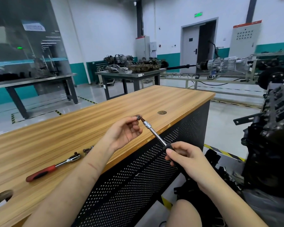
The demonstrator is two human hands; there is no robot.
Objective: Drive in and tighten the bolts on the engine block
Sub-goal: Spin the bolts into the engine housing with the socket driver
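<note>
My left hand (127,131) pinches a rusty bolt (139,117) between thumb and fingertips, right at the socket end of a chrome socket driver (155,133). My right hand (184,155) grips the driver's black handle, with the shaft pointing up and left toward the bolt. Both hands hover over the right edge of the wooden bench (72,138). The dark engine block (274,136) stands on a stand at the right.
A red-handled ratchet (53,167) lies on the bench at the left, with a loose bolt (87,150) beside its head. A round metal insert (162,112) sits in the benchtop. Grey tables with engine parts (129,68) stand farther back.
</note>
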